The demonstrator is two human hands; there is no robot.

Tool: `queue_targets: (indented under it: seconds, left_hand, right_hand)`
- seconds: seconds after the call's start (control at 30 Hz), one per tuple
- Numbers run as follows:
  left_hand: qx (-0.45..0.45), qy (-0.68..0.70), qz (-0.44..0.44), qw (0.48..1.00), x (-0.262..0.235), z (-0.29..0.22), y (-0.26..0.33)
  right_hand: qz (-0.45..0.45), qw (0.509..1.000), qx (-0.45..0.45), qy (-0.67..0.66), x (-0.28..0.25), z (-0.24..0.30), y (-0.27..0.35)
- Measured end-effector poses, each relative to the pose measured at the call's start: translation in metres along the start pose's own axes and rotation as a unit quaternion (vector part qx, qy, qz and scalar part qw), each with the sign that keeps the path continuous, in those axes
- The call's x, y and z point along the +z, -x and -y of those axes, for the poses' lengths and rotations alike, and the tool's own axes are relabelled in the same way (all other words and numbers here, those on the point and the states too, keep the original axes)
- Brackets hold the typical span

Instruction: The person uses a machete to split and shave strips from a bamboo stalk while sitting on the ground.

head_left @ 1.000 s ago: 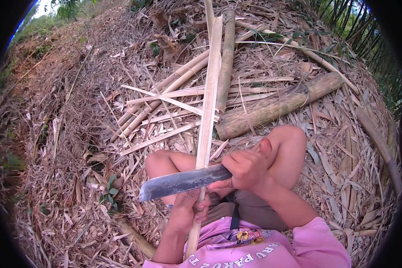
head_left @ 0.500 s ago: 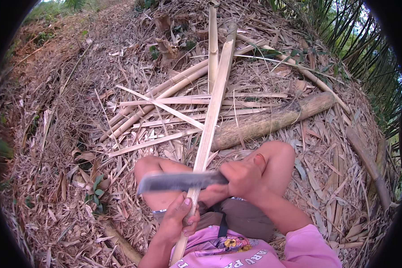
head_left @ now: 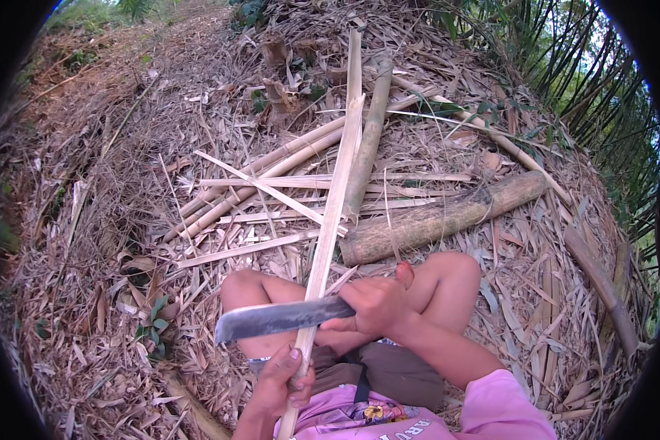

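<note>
one long bamboo strip [head_left: 330,220] runs up from the person's lap over the litter, its near end closed in the left hand [head_left: 286,381] low by the pink shirt. the right hand [head_left: 378,304] is wrapped tight round the handle of a knife [head_left: 275,320], whose dark blade lies flat across the strip just above the left hand, pointing left over the bare knees. beyond lie more split strips [head_left: 264,249], a thick log [head_left: 440,220] and dry leaves [head_left: 88,308].
</note>
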State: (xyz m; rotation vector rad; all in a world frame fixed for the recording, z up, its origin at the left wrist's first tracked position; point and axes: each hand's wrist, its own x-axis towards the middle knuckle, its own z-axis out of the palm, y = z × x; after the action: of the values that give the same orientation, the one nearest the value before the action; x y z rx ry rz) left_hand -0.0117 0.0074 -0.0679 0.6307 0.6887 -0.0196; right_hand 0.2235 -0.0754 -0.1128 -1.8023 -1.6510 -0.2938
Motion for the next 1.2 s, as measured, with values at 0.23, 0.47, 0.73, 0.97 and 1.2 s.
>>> queue_targets:
  seconds: [0.23,0.47,0.73,0.97,1.2]
  left_hand:
    - [-0.021,-0.024,0.001,1.0,-0.01,0.013,0.014]
    - [0.009,-0.06,-0.056,0.997,0.002,0.017,0.019]
    - [0.03,-0.051,-0.105,0.993,-0.007,0.023,0.028]
    - [0.016,-0.059,-0.103,0.993,-0.008,0.027,0.042]
    - [0.012,-0.095,-0.109,0.989,-0.007,0.031,0.054]
  right_hand:
    - [-0.005,0.977,0.214,0.012,0.0,-0.039,-0.005]
    - [-0.009,0.992,0.106,0.073,0.012,-0.071,0.003]
    - [-0.026,0.996,0.007,0.084,-0.003,-0.044,-0.026]
    - [-0.041,0.973,0.222,0.047,0.021,-0.107,-0.023]
    - [0.0,0.968,0.232,0.098,0.0,-0.158,-0.03]
